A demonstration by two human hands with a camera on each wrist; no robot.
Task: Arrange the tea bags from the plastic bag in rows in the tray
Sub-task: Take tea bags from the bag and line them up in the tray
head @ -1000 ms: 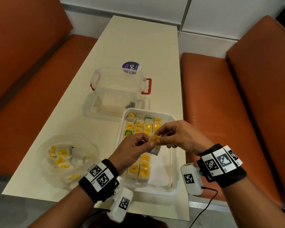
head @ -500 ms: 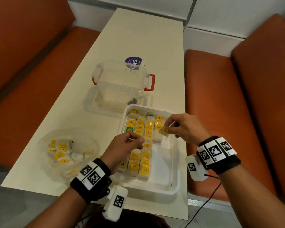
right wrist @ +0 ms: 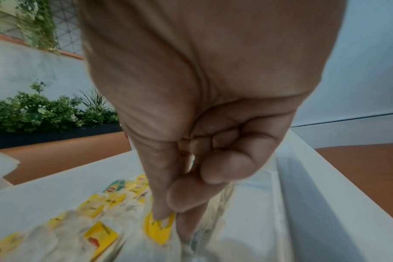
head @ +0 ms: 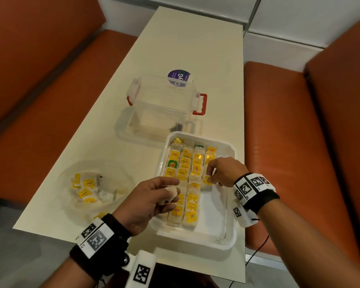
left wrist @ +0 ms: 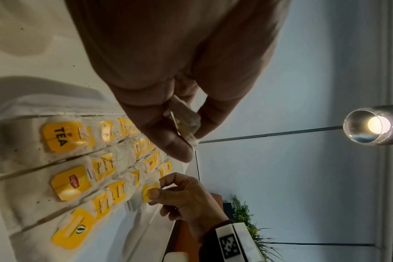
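Right hand [head: 224, 171] pinches a yellow-tagged tea bag [head: 207, 180] between thumb and fingertips, pressing it down at the near end of the fourth row in the tray [head: 230, 223]. In the right wrist view the thumb and forefinger are closed on the yellow tag [right wrist: 160, 228], with the bag's pouch already against the tray floor, right beside the third row.

Left hand [head: 152, 198] hovers over the near-left part of the tray, fingers curled around another tea bag [head: 172, 193], a pale crumpled one. The left wrist view shows it clamped between thumb and forefinger [left wrist: 186, 122], held up in the air and clear of the rows below.

Tray is white, sits at the near right of the cream table [head: 187, 48], and holds three full rows of bags [head: 184, 173] running away from the person, plus a shorter fourth row on the right. Mostly yellow tags, one green one on the left row. The tray's right strip and near corner are bare white.

Plastic bag [head: 96, 190] lies on the table left of the tray, well apart from it, open with a handful of tea bags inside. Behind the tray stands a clear box [head: 164, 100] with red handles. Orange benches [head: 299, 142] run along both sides of the table.
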